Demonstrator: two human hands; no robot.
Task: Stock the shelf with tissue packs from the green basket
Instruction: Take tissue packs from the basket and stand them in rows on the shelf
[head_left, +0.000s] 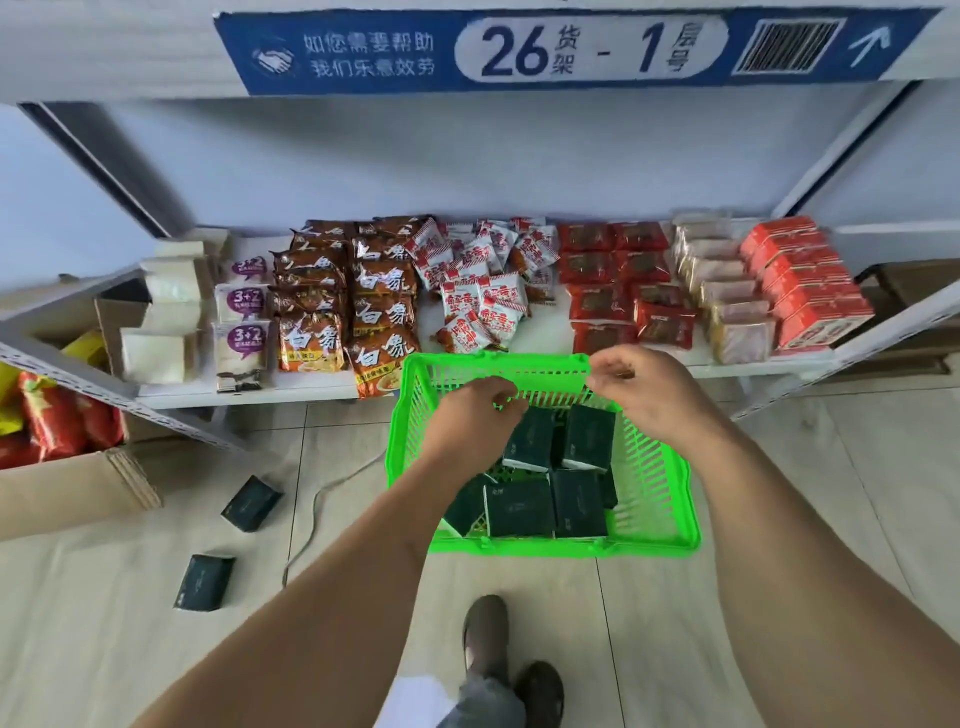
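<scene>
I'm reaching both arms over the bright green slotted plastic basket (660, 499) sitting on the pale tiled floor (675, 623) in the middle of the frame, its far rim just in front of the white metal shelf (311, 392). My left hand (470, 421) is hanging over the basket's far left part, fingers curled downward; whether they're gripping anything I can't tell, since the knuckles are hiding the fingertips. My right hand (649, 387) is pinching the basket's far rim near its upper right corner, thumb and fingers closing narrowly on the plastic edge. Inside the basket, the dark green rectangular tissue packs (519, 506) are lying jumbled, some flat, some tilted against each other. Two more dark green packs (205, 582) are lying loose on the floor at lower left, well apart from the basket. On the shelf, running across the middle of the frame, I'm seeing white wrapped packs (156, 356) at the left, brown noodle packets (311, 340), red-and-white snack sachets (485, 301) and red cartons (815, 306) at the right. A brown cardboard box (67, 493) is standing at far left.
</scene>
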